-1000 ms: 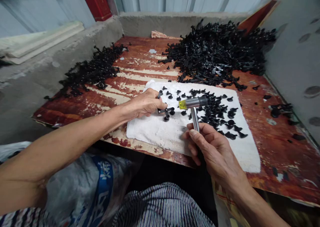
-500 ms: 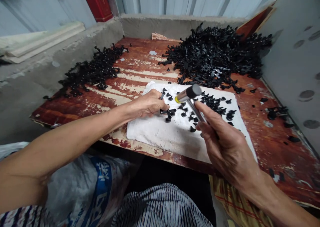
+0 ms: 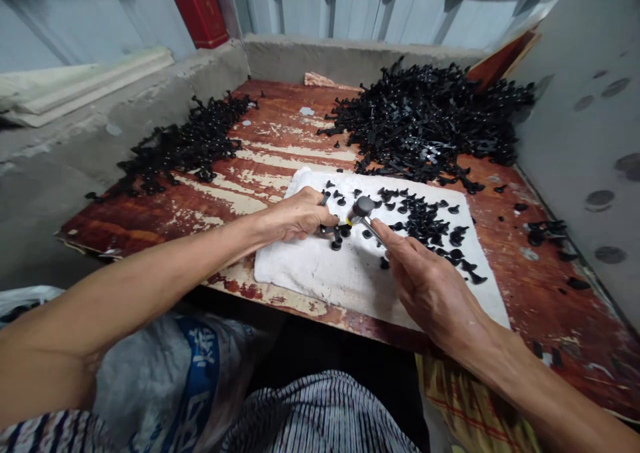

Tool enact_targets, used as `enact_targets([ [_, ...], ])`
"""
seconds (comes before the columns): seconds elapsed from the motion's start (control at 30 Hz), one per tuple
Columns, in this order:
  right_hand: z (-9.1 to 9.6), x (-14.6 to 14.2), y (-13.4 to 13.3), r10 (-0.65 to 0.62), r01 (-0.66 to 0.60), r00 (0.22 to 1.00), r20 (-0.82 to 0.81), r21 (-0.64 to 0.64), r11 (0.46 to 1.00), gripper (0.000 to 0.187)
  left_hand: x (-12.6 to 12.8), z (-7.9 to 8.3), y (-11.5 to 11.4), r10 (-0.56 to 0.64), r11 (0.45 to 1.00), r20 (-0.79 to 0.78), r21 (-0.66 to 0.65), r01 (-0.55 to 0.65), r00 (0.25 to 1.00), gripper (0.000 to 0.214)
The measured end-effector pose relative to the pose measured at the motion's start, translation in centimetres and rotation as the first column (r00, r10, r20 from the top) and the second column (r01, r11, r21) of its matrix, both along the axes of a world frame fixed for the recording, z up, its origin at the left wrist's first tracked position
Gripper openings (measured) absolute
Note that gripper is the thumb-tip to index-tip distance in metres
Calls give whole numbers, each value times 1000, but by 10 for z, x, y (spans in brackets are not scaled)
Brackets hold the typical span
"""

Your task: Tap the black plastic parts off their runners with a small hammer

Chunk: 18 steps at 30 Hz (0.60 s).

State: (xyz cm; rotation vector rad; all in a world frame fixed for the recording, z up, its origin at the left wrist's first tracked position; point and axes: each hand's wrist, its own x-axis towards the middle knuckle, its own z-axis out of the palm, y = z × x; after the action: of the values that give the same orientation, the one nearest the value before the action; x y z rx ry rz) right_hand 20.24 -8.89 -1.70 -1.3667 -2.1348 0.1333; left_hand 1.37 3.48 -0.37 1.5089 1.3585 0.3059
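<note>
My right hand (image 3: 425,273) is wrapped round the handle of a small mallet (image 3: 363,208) with a dark round face and a yellow one at its lower end. The yellow face is down close to a black plastic part (image 3: 330,229) with a round foot. My left hand (image 3: 303,214) pinches that part between thumb and fingers, low over the white cloth (image 3: 295,276). Loose black pegs with flared heads (image 3: 425,223) are scattered on the cloth, mostly to the right of the mallet. The left fingertips partly hide the held part.
A large heap of black parts (image 3: 430,120) lies at the back right of the worn red-brown table (image 3: 270,133). A smaller heap (image 3: 185,140) is at the left. A grey panel (image 3: 590,126) borders the right side; a concrete ledge (image 3: 100,113) borders the left.
The mallet has come down and slightly left, its head now close to the part in my left hand. My left hand stays almost in place, still pinching the part.
</note>
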Motion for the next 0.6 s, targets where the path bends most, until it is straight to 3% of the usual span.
enact_targets([
  [0.1, -1, -1, -1, -33, 41, 992, -123, 69, 997, 59, -1, -4, 0, -7, 999, 37, -33, 8, 999, 17],
  [0.17, -1, -1, -3, -43, 50, 995, -89, 77, 996, 61, -1, -6, 0, -17, 999, 41, -29, 18, 999, 17],
  [0.3, -6, 1, -5, -45, 45, 999, 4, -31, 998, 60, -2, -7, -1, -27, 1000, 41, -6, 27, 999, 19],
  [0.37, -9, 2, -5, -90, 89, 995, -37, -26, 996, 61, -2, -4, -2, -35, 998, 71, -43, 38, 997, 19],
  [0.47, -8, 5, -5, -38, 39, 999, 11, -99, 994, 55, -5, 2, -2, -56, 992, 103, -104, 66, 993, 19],
  [0.53, -3, 6, -9, -40, 29, 994, -98, -110, 994, 50, -8, 4, -3, -82, 989, 109, -111, 94, 991, 16],
  [0.6, 3, 7, -17, -133, 103, 944, -301, -114, 988, 46, -11, 5, -6, -116, 991, 125, -50, 123, 985, 15],
])
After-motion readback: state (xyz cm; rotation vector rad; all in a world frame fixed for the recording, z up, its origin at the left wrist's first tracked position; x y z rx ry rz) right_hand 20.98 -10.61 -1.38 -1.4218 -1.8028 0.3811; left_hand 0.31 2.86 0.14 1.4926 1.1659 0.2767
